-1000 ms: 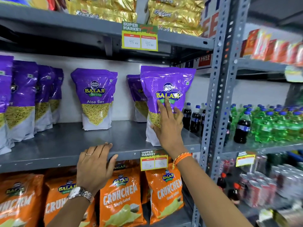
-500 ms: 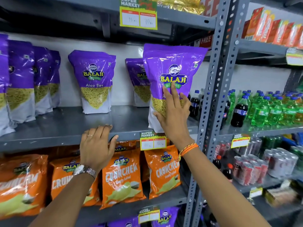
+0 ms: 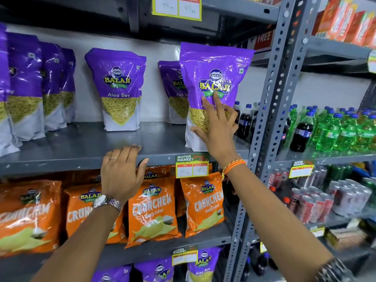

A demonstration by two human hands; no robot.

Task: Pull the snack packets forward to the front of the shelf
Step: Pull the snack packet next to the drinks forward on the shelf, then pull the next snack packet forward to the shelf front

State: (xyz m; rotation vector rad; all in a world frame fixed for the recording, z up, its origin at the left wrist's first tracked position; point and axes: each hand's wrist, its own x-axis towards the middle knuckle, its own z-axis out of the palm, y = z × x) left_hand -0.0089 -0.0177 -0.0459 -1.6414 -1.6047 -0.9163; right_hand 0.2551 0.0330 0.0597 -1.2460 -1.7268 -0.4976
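A purple Aloo Sev packet (image 3: 215, 64) stands upright at the front right of the grey middle shelf (image 3: 81, 157). My right hand (image 3: 216, 127) lies flat on its front with the fingers spread, thumb low on the left side. My left hand (image 3: 122, 171) rests on the shelf's front edge, fingers on top and thumb against the lip, holding no packet. Another purple packet (image 3: 119, 88) stands mid-shelf, further back. One more (image 3: 171, 88) sits against the back wall, partly hidden behind the front packet. A row of purple packets (image 3: 30, 88) fills the left.
Orange Crunchem packets (image 3: 154, 208) line the shelf below, with more purple packets (image 3: 203, 265) under those. A perforated grey upright (image 3: 272, 110) bounds the bay on the right. Beyond it stand green and dark bottles (image 3: 335, 129) and cans (image 3: 329, 200). A price tag (image 3: 192, 165) hangs on the shelf lip.
The view has dropped and moved closer. My right hand's fingers have slid slightly higher and spread on the front packet, which stays at the shelf's front. My left hand stays on the edge.
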